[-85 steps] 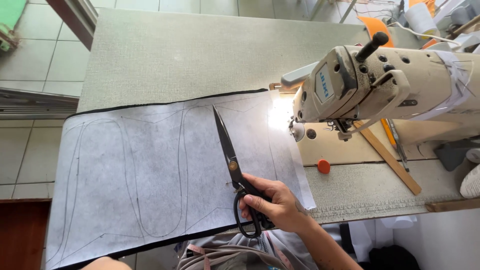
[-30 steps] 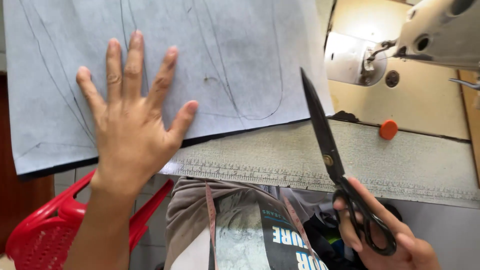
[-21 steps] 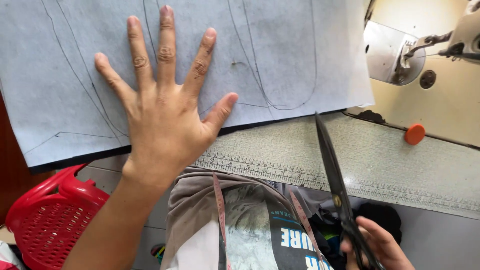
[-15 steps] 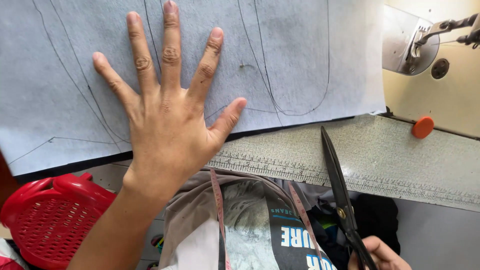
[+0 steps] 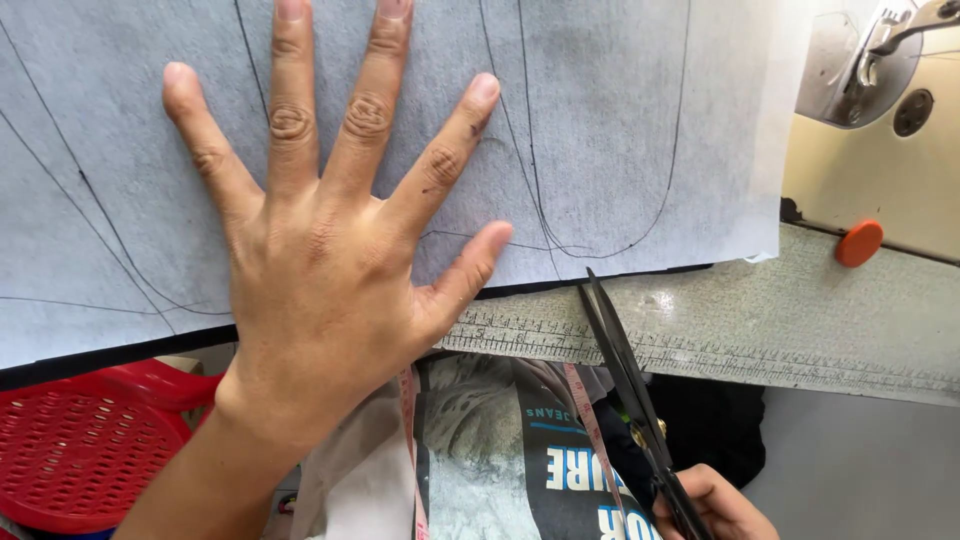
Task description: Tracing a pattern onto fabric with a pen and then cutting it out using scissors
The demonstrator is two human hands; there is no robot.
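Head view: left hand [image 5: 330, 270] lies flat with fingers spread, centre-left of the frame, pressing down a grey fabric sheet [image 5: 600, 130] marked with curved pencil outlines; it grips nothing, just pins the sheet. The sheet fills the upper frame, its lower edge hanging just past the table edge [image 5: 760, 330], which has a ruler scale along it. Right hand [image 5: 715, 505], bottom right and half cut off, is clenched around the handles of black scissors [image 5: 620, 370]; the blades look closed (hard to be sure), tip touching the sheet's lower edge near a drawn curve. Judged step: lining up the first cut. Next move calls for opening the blades and entering on the traced line, sheet kept taut. Red basket [image 5: 80, 450] lower left; sewing machine [image 5: 880, 60] upper right.
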